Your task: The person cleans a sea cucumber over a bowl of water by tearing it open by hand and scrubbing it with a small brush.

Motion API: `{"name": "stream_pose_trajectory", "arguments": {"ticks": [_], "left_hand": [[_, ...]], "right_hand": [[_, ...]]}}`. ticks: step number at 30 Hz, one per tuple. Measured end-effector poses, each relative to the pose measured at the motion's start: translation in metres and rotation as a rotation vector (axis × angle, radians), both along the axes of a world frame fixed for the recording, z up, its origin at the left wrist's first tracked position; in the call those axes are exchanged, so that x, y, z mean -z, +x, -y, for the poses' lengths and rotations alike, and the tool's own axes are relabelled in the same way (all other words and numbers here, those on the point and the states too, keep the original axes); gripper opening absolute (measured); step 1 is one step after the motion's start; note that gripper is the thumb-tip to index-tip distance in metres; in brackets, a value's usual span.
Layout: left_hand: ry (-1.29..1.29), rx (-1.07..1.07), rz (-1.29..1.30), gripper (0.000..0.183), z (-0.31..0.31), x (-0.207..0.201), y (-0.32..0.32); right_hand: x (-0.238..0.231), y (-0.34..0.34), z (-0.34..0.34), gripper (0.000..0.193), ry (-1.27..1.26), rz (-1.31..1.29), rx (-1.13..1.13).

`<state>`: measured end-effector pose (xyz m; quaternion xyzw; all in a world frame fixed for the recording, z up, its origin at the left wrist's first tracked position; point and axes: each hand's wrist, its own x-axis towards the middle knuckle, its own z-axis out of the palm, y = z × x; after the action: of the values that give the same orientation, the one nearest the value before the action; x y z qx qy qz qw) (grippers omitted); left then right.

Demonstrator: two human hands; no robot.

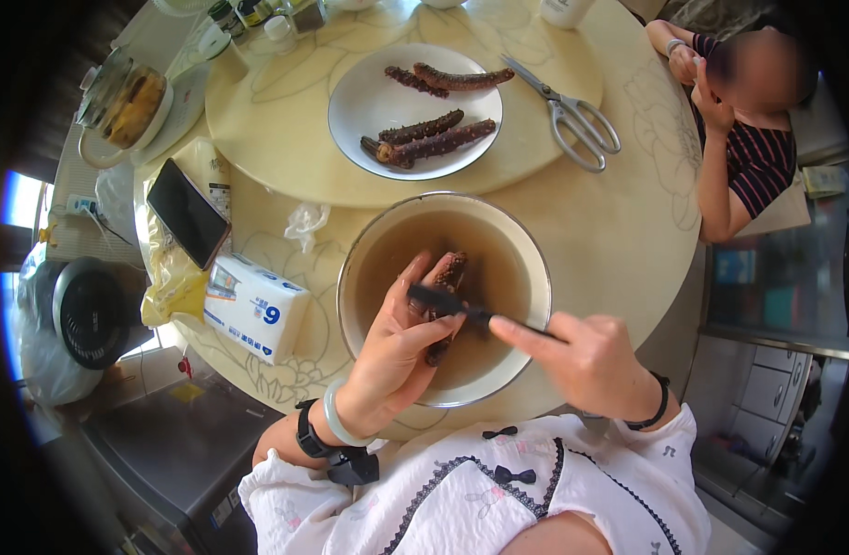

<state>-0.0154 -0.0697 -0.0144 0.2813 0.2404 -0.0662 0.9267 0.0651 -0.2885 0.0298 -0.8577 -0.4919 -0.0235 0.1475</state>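
— What sits on the raised round turntable (258, 139)?
— A white plate (350, 102) with four dark sea cucumbers (434, 139), and metal scissors (572, 116) just beside it to the right.
— And lower on the worktop (619, 231)?
— A black phone (187, 213) on yellow packaging, a white tissue pack (255, 305) near it, a crumpled plastic scrap (306, 222) between.
— Anyone else?
— A seated person in a striped top (762, 162), far right.

From my end the feed is evenly lit by soft daylight; the brightest patch is a blown-out window (18, 199) at the left edge. Shadows on the round table (619, 231) are faint. I see mild glare on the white plate (360, 102) and the bowl's rim (535, 268). Fisheye bending curves the edges, the corners fall to black vignette, and the seated person's face is blurred.
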Motion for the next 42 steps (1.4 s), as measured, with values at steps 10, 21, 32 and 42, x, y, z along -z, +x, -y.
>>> {"name": "stream_pose_trajectory", "arguments": {"ticks": [10, 21, 32, 42], "left_hand": [[-0.114, -0.040, -0.067, 0.073, 0.000, -0.007, 0.003], [-0.299, -0.113, -0.093, 0.063, -0.004, -0.004, 0.004], [-0.277, -0.095, -0.076, 0.064, -0.006, -0.004, 0.004], [-0.385, -0.111, -0.042, 0.059, -0.007, 0.005, 0.005]], "right_hand": [[0.013, 0.020, 0.000, 0.062, 0.012, 0.030, 0.095], [0.011, 0.017, 0.001, 0.057, 0.032, -0.074, 0.089], [0.002, 0.009, 0.003, 0.055, 0.067, -0.202, 0.039], [0.019, 0.024, 0.000, 0.066, 0.060, 0.015, 0.095]]}}
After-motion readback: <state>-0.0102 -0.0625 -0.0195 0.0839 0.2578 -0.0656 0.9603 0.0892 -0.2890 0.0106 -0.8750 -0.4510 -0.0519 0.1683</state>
